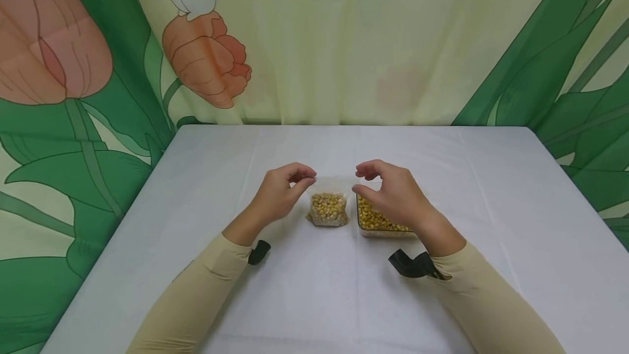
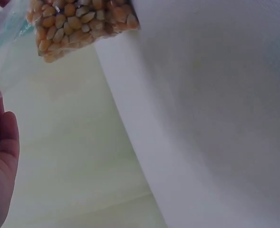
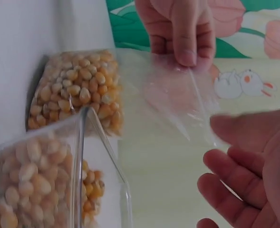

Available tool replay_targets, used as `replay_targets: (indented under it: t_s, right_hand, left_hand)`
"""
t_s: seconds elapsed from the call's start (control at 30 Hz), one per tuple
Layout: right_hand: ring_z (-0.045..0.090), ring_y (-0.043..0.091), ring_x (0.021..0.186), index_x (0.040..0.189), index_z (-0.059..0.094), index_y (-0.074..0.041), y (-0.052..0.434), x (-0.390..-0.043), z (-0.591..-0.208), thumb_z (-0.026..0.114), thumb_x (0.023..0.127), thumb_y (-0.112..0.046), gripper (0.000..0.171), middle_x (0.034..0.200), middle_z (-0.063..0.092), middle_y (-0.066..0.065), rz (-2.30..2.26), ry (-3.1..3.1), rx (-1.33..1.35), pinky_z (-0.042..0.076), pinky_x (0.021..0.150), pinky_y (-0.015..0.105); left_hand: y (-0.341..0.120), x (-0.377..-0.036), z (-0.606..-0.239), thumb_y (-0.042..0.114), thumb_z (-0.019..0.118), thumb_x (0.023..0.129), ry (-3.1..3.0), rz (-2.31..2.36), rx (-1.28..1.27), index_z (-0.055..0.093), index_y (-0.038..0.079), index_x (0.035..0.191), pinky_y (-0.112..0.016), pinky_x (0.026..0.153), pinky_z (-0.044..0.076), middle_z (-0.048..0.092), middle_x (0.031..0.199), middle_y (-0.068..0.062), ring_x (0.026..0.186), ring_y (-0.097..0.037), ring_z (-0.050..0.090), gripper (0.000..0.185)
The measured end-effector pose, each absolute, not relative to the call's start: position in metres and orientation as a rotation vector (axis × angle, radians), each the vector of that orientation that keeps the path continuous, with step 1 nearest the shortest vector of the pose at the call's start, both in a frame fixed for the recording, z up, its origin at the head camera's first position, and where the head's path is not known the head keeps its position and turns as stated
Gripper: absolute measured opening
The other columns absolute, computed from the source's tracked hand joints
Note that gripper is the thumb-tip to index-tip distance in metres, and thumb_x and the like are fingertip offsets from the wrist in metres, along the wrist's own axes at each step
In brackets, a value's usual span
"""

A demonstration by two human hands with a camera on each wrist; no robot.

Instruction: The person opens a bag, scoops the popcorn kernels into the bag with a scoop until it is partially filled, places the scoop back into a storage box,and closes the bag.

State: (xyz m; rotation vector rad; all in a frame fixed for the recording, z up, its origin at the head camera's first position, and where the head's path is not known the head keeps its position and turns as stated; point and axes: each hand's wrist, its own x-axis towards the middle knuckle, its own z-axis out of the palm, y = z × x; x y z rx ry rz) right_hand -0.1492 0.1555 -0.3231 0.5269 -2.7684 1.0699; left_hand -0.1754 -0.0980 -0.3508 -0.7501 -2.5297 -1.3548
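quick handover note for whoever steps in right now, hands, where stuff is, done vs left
Left hand: pinches the top edge of the clear bag.
Right hand: at the bag's other top corner, fingers curled; the right wrist view shows them near the plastic, but a firm grip cannot be confirmed.
Bag: stands on the white table, lower part filled with corn kernels, mouth held up.
Clear container: right beside the bag, under the right hand, kernels inside.
Done: kernels are in the bag.
Left: the bag's mouth does not look sealed; the container is not empty.

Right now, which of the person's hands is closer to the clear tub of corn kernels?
Right. The right hand hovers directly over the tub; the left hand pinches the bag on the tub's far side.
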Motion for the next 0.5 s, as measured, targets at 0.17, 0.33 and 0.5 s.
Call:
replay_targets:
  t_s: [0.17, 0.33, 0.5]
  right_hand:
    - [0.048, 0.016, 0.058, 0.112, 0.070, -0.002, 0.1494, -0.1509, -0.3181, 0.065, 0.097, -0.010, 0.018, 0.097, 0.071, 0.008, 1.044, -2.741, 0.522, 0.042, 0.060, 0.034]
    - [0.050, 0.015, 0.060, 0.110, 0.071, -0.003, 0.1488, -0.1496, -0.3165, 0.065, 0.097, -0.011, 0.016, 0.095, 0.071, 0.006, 1.058, -2.738, 0.507, 0.043, 0.060, 0.033]
    - [0.055, 0.016, 0.068, 0.108, 0.071, -0.004, 0.1494, -0.1495, -0.3196, 0.065, 0.095, -0.011, 0.016, 0.094, 0.072, 0.004, 1.064, -2.749, 0.520, 0.044, 0.063, 0.033]
  left_hand:
    - [-0.0973, -0.1761, -0.3463, 0.008, 0.071, 0.094, -2.489, -1.344, -0.742, 0.073, 0.004, 0.101, -0.033, 0.071, 0.053, 0.074, 0.092, -0.003, 0.083, -0.017, 0.066, 0.008]
    - [-0.0992, -0.1763, -0.3439, 0.008, 0.072, 0.093, -2.473, -1.357, -0.740, 0.073, 0.004, 0.099, -0.033, 0.071, 0.053, 0.074, 0.090, -0.002, 0.083, -0.017, 0.067, 0.007]
    - [-0.1029, -0.1745, -0.3476, 0.005, 0.072, 0.092, -2.524, -1.399, -0.744, 0.072, 0.003, 0.100, -0.035, 0.073, 0.055, 0.074, 0.091, -0.003, 0.087, -0.019, 0.069, 0.008]
